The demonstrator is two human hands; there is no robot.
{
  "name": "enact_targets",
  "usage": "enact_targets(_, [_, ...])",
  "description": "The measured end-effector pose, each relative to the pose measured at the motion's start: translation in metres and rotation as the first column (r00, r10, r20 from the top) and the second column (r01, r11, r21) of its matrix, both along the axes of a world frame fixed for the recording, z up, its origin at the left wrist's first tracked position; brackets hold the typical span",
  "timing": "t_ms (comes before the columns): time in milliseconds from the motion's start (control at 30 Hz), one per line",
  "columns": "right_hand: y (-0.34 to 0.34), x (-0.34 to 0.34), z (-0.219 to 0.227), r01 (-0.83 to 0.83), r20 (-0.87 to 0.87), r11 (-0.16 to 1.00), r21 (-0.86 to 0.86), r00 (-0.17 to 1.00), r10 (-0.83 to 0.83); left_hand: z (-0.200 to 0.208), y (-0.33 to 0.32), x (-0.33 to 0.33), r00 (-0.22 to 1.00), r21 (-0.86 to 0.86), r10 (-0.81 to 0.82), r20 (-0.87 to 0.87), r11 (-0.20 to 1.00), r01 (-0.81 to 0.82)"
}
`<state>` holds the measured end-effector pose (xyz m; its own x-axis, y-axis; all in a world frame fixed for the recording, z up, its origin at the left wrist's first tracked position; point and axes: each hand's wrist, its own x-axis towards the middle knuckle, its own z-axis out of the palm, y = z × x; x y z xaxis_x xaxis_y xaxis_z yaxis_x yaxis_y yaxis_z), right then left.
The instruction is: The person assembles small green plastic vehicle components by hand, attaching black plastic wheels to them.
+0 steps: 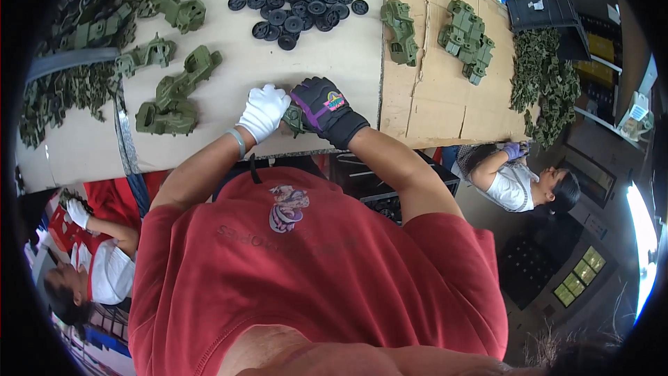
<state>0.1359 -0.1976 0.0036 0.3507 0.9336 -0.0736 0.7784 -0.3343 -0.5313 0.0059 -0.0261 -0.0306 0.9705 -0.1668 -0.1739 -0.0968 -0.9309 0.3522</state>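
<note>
In a white glove, my left hand (264, 111) is closed on the left side of a green plastic toy vehicle body (295, 120). My right hand (322, 106), in a black and purple glove, wraps the same piece from the right. Both hands are together just inside the near edge of the table, and they cover most of the piece. Beyond them lies a loose pile of black toy wheels (299, 8). Left of my hands, more green vehicle bodies (175, 94) rest on the tabletop.
Cardboard (410, 97) covers the table on the right, with green bodies (467, 42) on it. Heaps of small green parts (543, 83) lie at the far right beside a black bin (546, 10). Piled green parts (83, 90) fill the left. Co-workers (515, 181) are on both sides.
</note>
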Motion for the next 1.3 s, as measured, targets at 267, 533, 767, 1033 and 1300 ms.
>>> enact_targets(267, [0.006,0.002,0.006,0.177,-0.111,0.967,-0.183,0.974,-0.2,-0.008,-0.001,-0.001,0.993,-0.023,0.005,0.118,1.0,-0.002])
enact_targets(533, [-0.011,-0.015,-0.019,0.279,-0.25,0.957,-0.077,0.924,-0.29,-0.002,0.004,0.006,0.998,-0.009,-0.034,0.051,0.999,0.034])
enact_targets(767, [-0.019,0.002,-0.029,0.6,-0.146,0.8,0.02,0.793,-0.591,0.006,0.025,0.023,0.971,0.202,0.005,0.238,0.978,-0.055])
enact_targets(1033, [0.043,0.137,-0.018,0.519,0.143,0.855,-0.005,0.846,-0.513,-0.025,-0.025,-0.042,0.711,-0.553,0.703,0.025,0.602,-0.576])
enact_targets(1300, [0.003,0.072,0.024,0.716,-0.741,0.691,-0.099,0.411,-0.532,-0.056,-0.065,-0.045,0.626,-0.536,0.728,-0.28,0.423,-0.731])
